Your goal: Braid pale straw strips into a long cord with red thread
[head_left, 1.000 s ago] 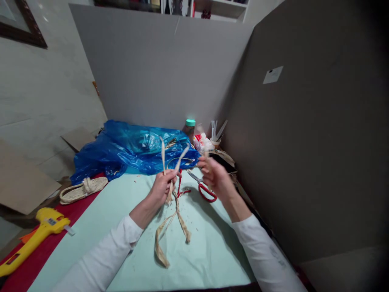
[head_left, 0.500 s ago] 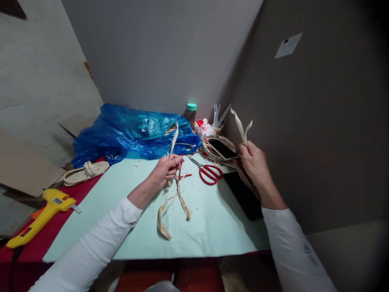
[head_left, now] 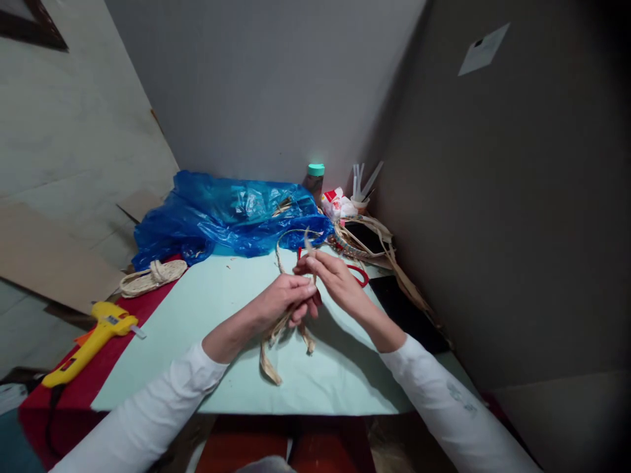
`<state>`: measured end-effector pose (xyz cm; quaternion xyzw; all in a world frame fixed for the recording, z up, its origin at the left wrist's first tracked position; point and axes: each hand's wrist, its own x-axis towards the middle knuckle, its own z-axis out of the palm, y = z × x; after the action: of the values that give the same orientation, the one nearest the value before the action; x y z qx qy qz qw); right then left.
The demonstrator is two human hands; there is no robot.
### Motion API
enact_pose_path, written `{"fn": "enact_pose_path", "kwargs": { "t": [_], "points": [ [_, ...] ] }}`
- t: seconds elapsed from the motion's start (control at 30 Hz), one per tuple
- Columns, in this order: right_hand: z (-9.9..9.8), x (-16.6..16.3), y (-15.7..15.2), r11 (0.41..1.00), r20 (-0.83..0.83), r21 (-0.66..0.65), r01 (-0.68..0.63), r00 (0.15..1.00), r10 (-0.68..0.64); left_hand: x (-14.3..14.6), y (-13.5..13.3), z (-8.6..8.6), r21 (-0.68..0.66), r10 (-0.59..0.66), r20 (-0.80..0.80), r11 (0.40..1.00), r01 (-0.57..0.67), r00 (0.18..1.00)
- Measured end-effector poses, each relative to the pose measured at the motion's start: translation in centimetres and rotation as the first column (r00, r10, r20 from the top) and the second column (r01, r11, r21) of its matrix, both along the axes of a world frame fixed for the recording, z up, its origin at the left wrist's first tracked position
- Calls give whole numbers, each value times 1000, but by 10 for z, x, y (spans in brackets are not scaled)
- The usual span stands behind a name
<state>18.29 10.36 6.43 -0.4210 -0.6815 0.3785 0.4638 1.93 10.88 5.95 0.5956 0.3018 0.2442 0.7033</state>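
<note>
My left hand and my right hand meet above the pale green sheet. The left fingers are closed on a dried plant-fibre strip, whose loose ends hang below toward the sheet. My right hand pinches a fibre strip whose tip sticks up above the fingers. Where the strips cross is hidden by the fingers. A thin twisted cord curves up behind the hands. A bit of red thread shows beside them. Behind my right hand, the red scissors are mostly covered.
A blue plastic bag lies at the back. To the left are a woven slipper and a yellow glue gun. On the right lie a dark flat object and long fibre strips, beside a jar and a cup of white sticks.
My right hand has come from the far right, with a fibre strip, to meet my left hand. The left hand has shifted slightly right and down. The camera view has turned a little left.
</note>
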Motion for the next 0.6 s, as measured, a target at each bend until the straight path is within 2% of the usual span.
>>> {"fn": "enact_pose_path", "kwargs": {
  "t": [0.03,0.1,0.2,0.27,0.33,0.4,0.5,0.6],
  "points": [
    [-1,-5,3,997,-119,-61,-51,992,43,-3,-1,4,64,-43,-57,997,47,997],
    [-6,-2,8,983,-350,-164,-88,936,25,-14,4,10,199,-40,-159,977,71,986],
    [-17,17,15,951,-534,-297,-82,841,-94,-32,20,7,443,192,-285,895,-49,939],
    [-25,25,16,918,-521,-389,-78,840,-150,-37,27,-4,506,315,-368,857,-95,875],
    [-32,25,14,889,-466,-449,-91,873,-146,-33,26,-16,521,304,-438,853,-37,846],
    [-36,18,9,890,-389,-446,-95,916,-97,-24,20,-26,564,303,-486,825,29,820],
    [-38,7,3,913,-269,-402,-73,962,-42,-14,11,-33,608,340,-537,790,74,772],
    [-38,5,2,920,-199,-387,-60,980,-19,-15,8,-34,567,335,-549,822,47,765]
  ]
}}
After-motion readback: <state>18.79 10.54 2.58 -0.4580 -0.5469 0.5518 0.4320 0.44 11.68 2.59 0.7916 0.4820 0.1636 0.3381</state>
